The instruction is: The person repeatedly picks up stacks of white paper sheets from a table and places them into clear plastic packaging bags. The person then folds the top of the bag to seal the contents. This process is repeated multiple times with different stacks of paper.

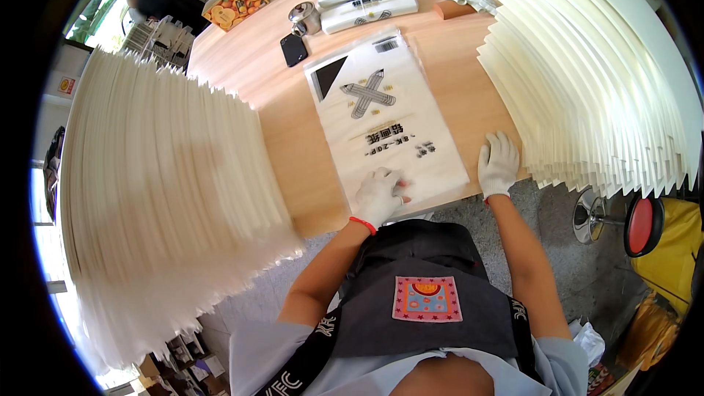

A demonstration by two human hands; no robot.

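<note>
Centrally, white printed packet (385, 128) under gloved hands (380, 194)

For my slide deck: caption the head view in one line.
Gloved left hand and right hand press a flat printed plastic bag on a wooden table between fanned paper stacks.

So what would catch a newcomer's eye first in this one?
Probably the two huge fanned stacks of cream paper sheets, the left stack and the right stack, flanking the wooden table. Between them lies a flat clear plastic bag of paper with a grey cross print. The gloved left hand presses on its near end, while the gloved right hand rests at its right edge, beside the right stack.
</note>
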